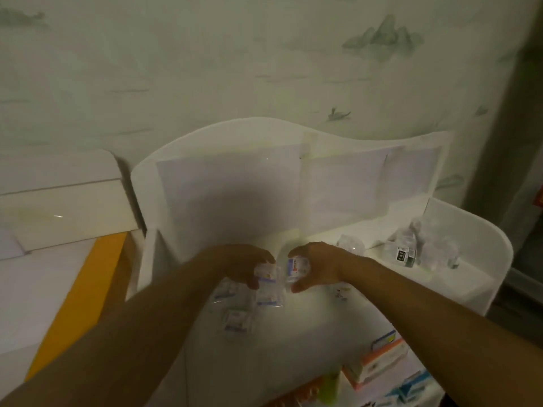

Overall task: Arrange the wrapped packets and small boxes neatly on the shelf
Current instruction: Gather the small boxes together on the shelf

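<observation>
Holding: two wrapped packets, one in each hand, above the white shelf (pixel 308 327).
Left hand (pixel 245 264): grip curled round a small wrapped packet (pixel 266 273), thumb below, fingers over the top.
Right hand (pixel 316 265): grip curled round a second wrapped packet (pixel 296 267) with a purple-blue label, thumb beneath it.
Spacing: the two held packets sit just beside each other, at mid-shelf.
Loose packets (pixel 238 318): several more lie flat on the shelf, under and in front of the left hand; print blurred.
Clear-wrapped items (pixel 408 251): a crinkled cluster in the right rear corner, one with a dark label.
Small boxes (pixel 379 365): orange-and-white and blue ones stacked at the shelf's near right edge.
Back panel (pixel 264 177): white, wavy-topped, with pale sheets taped on.
Wall (pixel 235 69): pale paper with faint green mountains.
Left side: yellow-edged white furniture (pixel 73 304), nature unclear.
</observation>
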The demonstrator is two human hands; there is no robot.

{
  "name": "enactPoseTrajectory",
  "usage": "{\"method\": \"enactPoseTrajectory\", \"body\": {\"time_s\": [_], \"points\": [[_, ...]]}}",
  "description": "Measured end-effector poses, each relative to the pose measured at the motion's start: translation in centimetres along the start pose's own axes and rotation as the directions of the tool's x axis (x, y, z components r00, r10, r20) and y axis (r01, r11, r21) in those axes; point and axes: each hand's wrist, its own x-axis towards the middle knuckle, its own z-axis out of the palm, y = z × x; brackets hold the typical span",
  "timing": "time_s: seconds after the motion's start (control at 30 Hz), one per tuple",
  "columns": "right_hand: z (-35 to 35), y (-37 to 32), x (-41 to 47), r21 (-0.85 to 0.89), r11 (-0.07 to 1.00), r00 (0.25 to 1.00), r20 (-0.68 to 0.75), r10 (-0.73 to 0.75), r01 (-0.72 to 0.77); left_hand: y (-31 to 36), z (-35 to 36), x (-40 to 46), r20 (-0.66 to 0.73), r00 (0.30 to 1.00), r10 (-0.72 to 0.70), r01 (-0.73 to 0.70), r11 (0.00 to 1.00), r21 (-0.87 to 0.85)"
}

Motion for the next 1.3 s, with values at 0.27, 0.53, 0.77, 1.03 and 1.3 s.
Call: {"method": "enactPoseTrajectory", "body": {"time_s": [0.27,0.53,0.77,1.03,1.3], "points": [[3.0,4.5,3.4,0.01,0.987,0.978,0.133,-0.161,0.161,2.2,3.1,0.7,0.062,0.986,-0.153,0.153,0.988,0.019],[5.5,3.2,6.2,0.094,0.939,0.934,0.106,-0.341,0.332,1.4,4.6,-2.0,-0.152,0.961,-0.232,0.248,0.964,0.099],[6.3,1.0,7.6,0.113,0.928,0.922,0.121,-0.367,0.354,1.0,3.5,-3.8,0.017,0.944,-0.329,0.328,0.944,0.042],[9.0,0.7,8.6,0.151,0.93,0.933,0.081,-0.349,0.335,0.7,5.7,-5.7,0.112,0.933,-0.342,0.339,0.94,0.042],[9.4,0.1,7.9,0.001,0.963,0.962,0.056,-0.269,0.269,-0.2,7.6,-5.8,-0.019,0.933,-0.358,0.356,0.92,0.162]]}}
